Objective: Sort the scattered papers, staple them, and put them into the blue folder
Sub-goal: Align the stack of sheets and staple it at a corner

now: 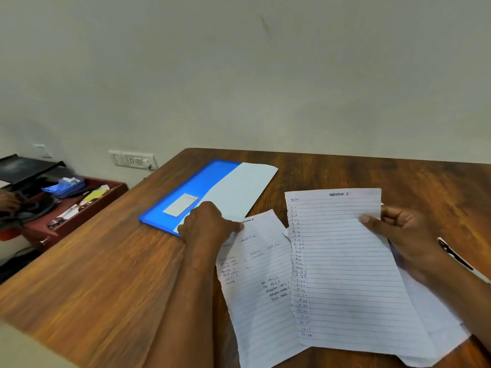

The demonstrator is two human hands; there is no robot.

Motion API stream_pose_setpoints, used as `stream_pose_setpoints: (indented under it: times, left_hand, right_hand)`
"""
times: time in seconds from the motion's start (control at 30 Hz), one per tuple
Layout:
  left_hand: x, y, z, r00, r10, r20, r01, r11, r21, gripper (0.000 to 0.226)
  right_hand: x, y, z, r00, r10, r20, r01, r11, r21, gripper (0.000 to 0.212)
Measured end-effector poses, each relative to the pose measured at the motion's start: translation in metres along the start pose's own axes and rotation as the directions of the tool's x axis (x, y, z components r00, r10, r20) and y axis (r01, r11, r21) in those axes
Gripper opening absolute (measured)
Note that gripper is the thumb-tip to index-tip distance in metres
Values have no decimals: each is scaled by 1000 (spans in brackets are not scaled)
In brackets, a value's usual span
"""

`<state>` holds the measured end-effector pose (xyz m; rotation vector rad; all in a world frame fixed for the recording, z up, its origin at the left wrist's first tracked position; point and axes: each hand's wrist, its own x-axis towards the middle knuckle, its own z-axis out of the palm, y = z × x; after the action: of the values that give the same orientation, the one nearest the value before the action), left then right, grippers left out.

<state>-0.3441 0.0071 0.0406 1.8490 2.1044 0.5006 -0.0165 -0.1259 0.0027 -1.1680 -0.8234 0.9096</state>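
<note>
A blue folder (191, 189) lies on the wooden table (93, 274) at the back, with a plain white sheet (244, 189) resting across its right part. My left hand (207, 224) pinches the top left corner of a lined page headed "Section 3" (263, 288). My right hand (401, 232) grips the right edge of a lined page headed "Section 1" (348, 274), which overlaps the first page. More white sheets (441, 322) lie under it. No stapler is in view.
A black pen (454, 253) lies on the table just right of my right hand. Left of the table stands a red open drawer (79, 208) with a blue tray and small items. A wall socket (132, 159) sits behind it.
</note>
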Motion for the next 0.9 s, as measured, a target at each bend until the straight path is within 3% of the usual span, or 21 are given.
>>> stream_pose_setpoints:
  times: [0.13,0.2,0.27,0.3,0.37,0.47,0.6,0.7,0.8,0.83,0.9]
  left_hand:
    - [5,0,4,998,-7,68,13,995,-98,53]
    - [4,2,13,1000,20,8,-19,994,-108,50]
    - [1,8,24,984,135,-119,-144,987,-69,48]
    - [-3,14,30,963,207,-170,-226,968,-106,44]
    - [-11,26,32,942,297,-158,-336,863,-378,31]
    - [-30,50,34,924,380,30,-231,619,-750,48]
    - [-47,62,53,881,408,238,58,407,-912,41]
    - [-49,64,62,870,380,314,173,360,-917,39]
    - [-39,60,64,890,321,324,198,368,-909,33]
    - [-34,57,64,899,298,321,202,367,-908,30]
    - [-27,53,63,916,249,313,206,376,-903,24]
  right_hand:
    - [0,2,-1,1000,-8,9,8,1000,-17,39]
    - [-1,2,1,1000,-10,17,11,1000,-18,42]
    - [-3,0,5,999,-23,28,24,999,-26,41]
    - [-5,-1,5,999,-29,33,30,999,-25,39]
    - [-6,-1,8,999,-24,43,24,1000,-3,34]
    - [-5,0,6,999,-37,21,38,999,-23,25]
    - [-3,2,4,999,-41,13,41,999,-25,22]
    - [-5,0,7,998,-59,28,61,995,-77,16]
    - [-2,-3,8,995,-36,-90,35,999,-9,17]
    - [1,-4,4,979,-94,-180,70,988,-135,17]
    - [6,-8,-6,903,-325,-281,109,806,-581,8]
